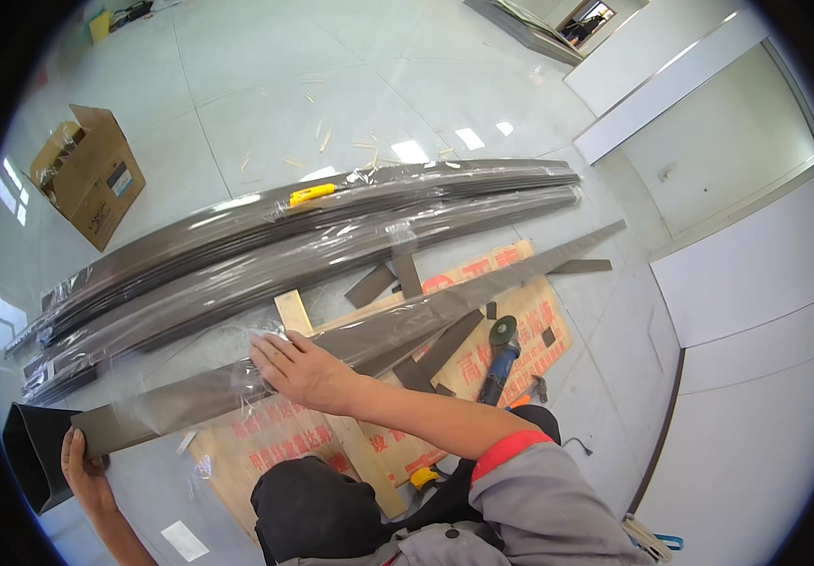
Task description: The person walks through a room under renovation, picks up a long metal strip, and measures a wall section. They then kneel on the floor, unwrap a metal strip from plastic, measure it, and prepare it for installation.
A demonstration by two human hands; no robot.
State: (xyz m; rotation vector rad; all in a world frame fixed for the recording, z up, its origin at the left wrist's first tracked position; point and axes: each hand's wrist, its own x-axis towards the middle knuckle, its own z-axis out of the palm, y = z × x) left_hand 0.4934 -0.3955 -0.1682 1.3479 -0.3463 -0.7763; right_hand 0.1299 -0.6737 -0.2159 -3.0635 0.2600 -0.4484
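A long dark brown strip [190, 394], partly wrapped in clear plastic film [148, 401], lies slantwise from lower left to far right. My left hand [89, 472] grips its near-left end, thumb on the upper face and the other fingers at the edge, partly hidden. My right hand [305, 374] rests on the wrapped strip near its middle, fingers stretched out over the film. Beneath the strip are flattened cardboard sheets [275, 436] with red print and a wooden slat [369, 464].
Beyond lie two long film-wrapped bundles of strips [265, 255], with a yellow utility knife [313, 194] on the farther one. An angle grinder [499, 363], a hammer [540, 389] and brown offcuts [452, 341] are at right. A cardboard box [96, 179] stands far left, a black bin-like container [34, 462] near left.
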